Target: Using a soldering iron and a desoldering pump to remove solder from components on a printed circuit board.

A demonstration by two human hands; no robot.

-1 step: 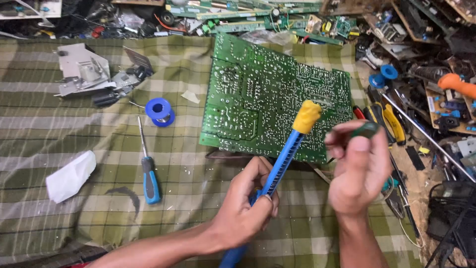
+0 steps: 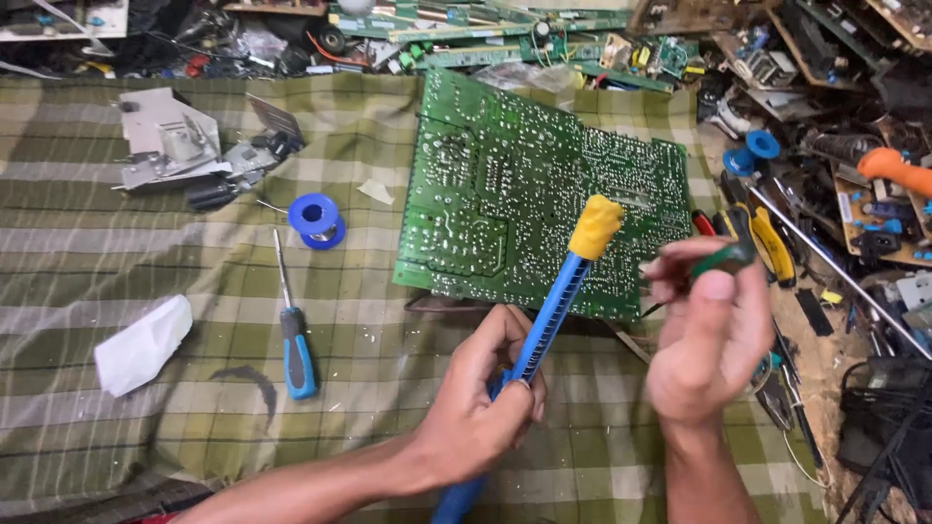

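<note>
My left hand grips a blue desoldering pump by its lower barrel. Its yellow end points up over the near edge of a large green circuit board, which lies solder side up on a green checked cloth. My right hand is closed around a thin green-handled tool just right of the pump, by the board's near right corner. The tool's tip is hidden behind my fingers.
On the cloth to the left lie a blue-handled screwdriver, a blue solder spool, a crumpled white paper and a grey metal bracket. Tools, cables and board scraps crowd the right side and back edge.
</note>
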